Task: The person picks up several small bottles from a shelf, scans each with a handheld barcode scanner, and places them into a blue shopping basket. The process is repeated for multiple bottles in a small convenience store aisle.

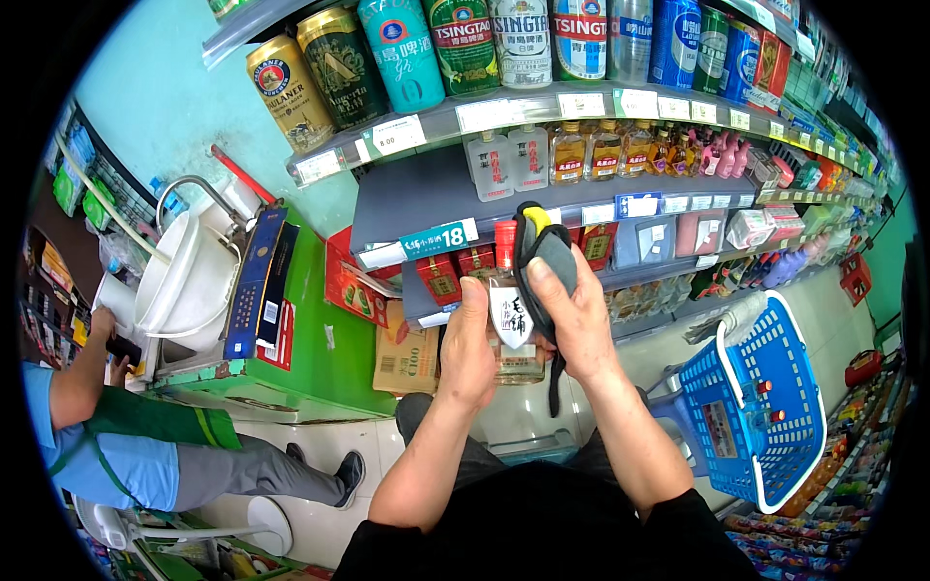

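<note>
My left hand grips a transparent glass liquor bottle from its left side. The bottle has a red cap and a white shield-shaped label bearing dark writing. In my right hand is a folded grey and black cloth mitt or pad with a yellow patch, its dark strap hanging down. This cloth lies against the right side of the bottle's neck and body and hides part of both. Behind the bottle is the front of a store shelf.
Beer cans line the upper shelf; small bottles stand below. At right is a blue basket holding red-capped bottles, with grey gloves over its rim. A person in a green apron stands left, near a sink.
</note>
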Available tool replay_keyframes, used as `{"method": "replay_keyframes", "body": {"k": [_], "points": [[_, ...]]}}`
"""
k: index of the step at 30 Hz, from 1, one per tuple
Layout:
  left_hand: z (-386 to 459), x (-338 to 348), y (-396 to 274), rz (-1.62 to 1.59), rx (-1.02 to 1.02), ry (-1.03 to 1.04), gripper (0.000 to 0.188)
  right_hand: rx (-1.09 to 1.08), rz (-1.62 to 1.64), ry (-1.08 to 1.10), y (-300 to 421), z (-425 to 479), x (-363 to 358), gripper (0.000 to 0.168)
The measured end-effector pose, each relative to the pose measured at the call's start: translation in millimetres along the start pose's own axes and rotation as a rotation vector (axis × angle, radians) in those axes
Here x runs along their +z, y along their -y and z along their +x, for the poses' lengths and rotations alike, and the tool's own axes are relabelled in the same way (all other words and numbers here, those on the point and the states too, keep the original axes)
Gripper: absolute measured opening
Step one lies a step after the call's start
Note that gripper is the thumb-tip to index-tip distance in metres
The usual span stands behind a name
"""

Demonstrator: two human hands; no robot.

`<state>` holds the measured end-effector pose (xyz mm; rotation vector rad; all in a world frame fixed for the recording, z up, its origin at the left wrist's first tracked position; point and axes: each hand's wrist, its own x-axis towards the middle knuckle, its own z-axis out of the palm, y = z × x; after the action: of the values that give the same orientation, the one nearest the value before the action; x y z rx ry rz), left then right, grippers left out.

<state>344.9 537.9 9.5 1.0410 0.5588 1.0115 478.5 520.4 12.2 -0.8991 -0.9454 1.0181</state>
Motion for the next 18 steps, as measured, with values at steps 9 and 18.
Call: {"method": "replay_keyframes", "body": {"k": [9, 18], "points": [[5.9, -7.0, 14.2, 0.178, 0.138, -0.216, 0.068, -0.179, -0.214, -0.136, -13.4, -23.7, 11.9, 0.060], [16.2, -4.7, 19.7, 0.045, 0.214, -0.232, 0.068, -0.086, -0.031, -0.145, -29.8, -39.7, 10.8, 0.064]]}}
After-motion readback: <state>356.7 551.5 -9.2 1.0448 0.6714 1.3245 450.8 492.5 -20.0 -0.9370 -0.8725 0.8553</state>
